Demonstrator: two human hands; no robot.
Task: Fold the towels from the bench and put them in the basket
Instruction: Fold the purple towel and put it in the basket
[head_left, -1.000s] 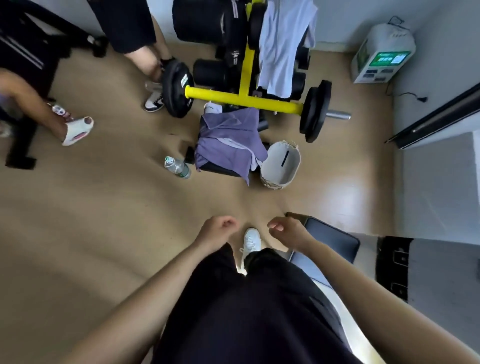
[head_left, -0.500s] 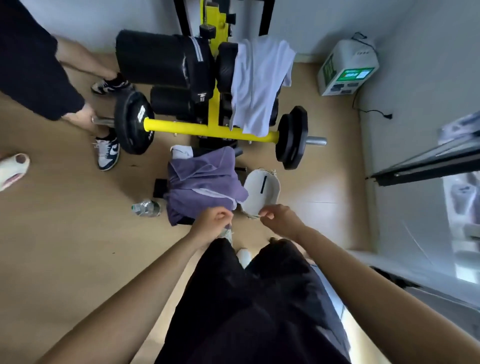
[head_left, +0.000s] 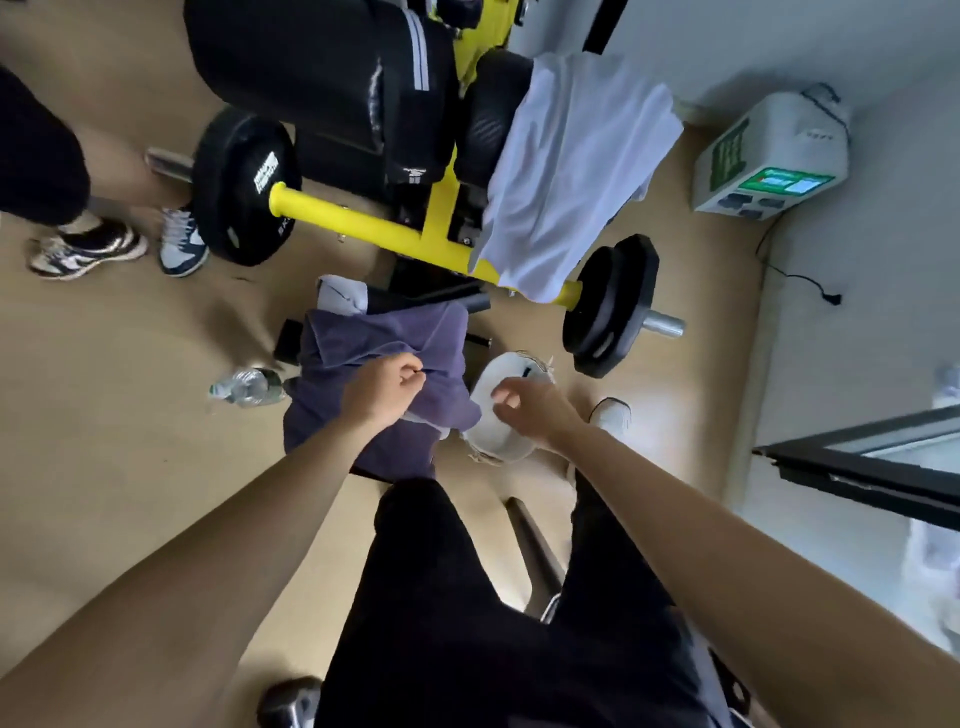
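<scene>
Far left, on the floor just beside the hanging cloth: a water bottle (head_left: 247, 385). Keep feet and trailing fabric away from it.

Next along, the purple towel (head_left: 374, 338), rumpled over the low bench (head_left: 291, 339) and drooping down the near side. Hides most of the bench. Shows a paler cloth (head_left: 340, 297) poking out underneath at the far end, likely a second towel. Separate the two first, so only one lifts.

On top of the purple towel, the left hand (head_left: 387, 387), fingers curled tight against a ridge of fabric. Cannot tell whether cloth is truly pinched or only touched. Better to take a hem corner than a mid-sheet bunch, since a bunch lifts as a lump and folds badly.

Just right of the bench, on the floor, the basket (head_left: 519, 364), white and, as far as can be seen, with nothing in it. Above it, the right hand (head_left: 522, 410), fingers loosely curled, holding nothing. Send it across to the matching corner, raise both corners together, shake the sheet flat, then fold in halves over the bench before lowering into the basket.

Further right and higher, a light towel (head_left: 571, 171) draped over the yellow weight machine (head_left: 363, 224), well apart from both hands. Leave until the purple one is stowed.
</scene>
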